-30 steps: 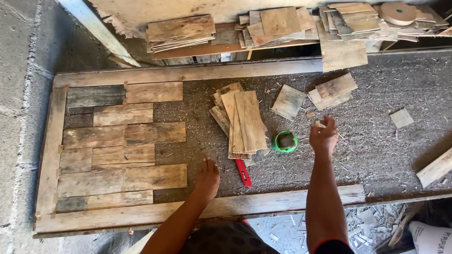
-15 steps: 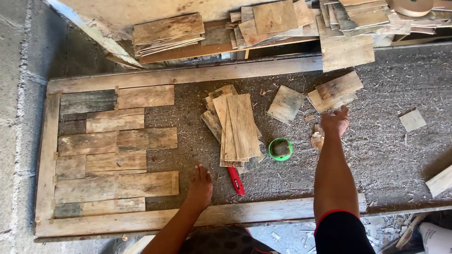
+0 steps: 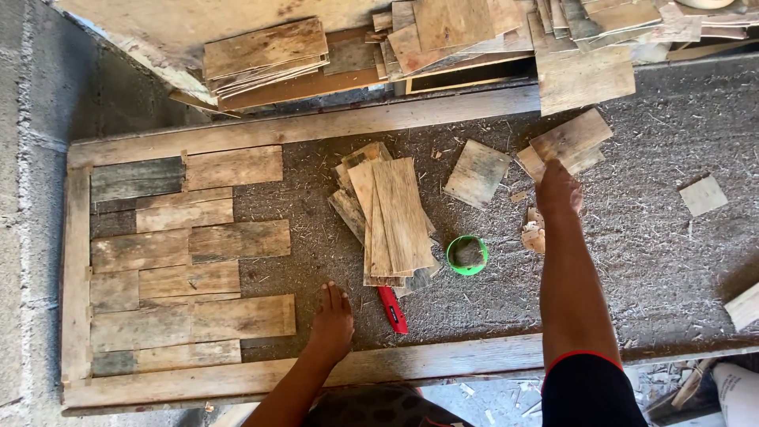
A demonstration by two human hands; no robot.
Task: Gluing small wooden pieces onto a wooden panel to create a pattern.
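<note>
My left hand [image 3: 332,320] rests flat on the rough board surface near the front rail, fingers apart, just left of a red utility knife [image 3: 392,309]. My right hand [image 3: 558,188] reaches far out and touches a small stack of short wood pieces [image 3: 571,140]; whether it grips them is not visible. A pile of thin wood slats [image 3: 391,212] lies between my arms, with a green round cup [image 3: 467,255] beside it. Weathered planks [image 3: 190,261] are laid in rows at the left inside a long wooden frame [image 3: 316,126].
A single square wood piece [image 3: 477,172] lies left of my right hand, and small scraps [image 3: 534,233] lie under my wrist. Another piece [image 3: 703,195] sits at the right. Stacks of boards [image 3: 269,54] crowd the far side. Concrete floor [image 3: 32,119] is at the left.
My right hand has stretched farther away, from beside the green cup up to the small stack of wood pieces. My left hand has stayed pressed on the board.
</note>
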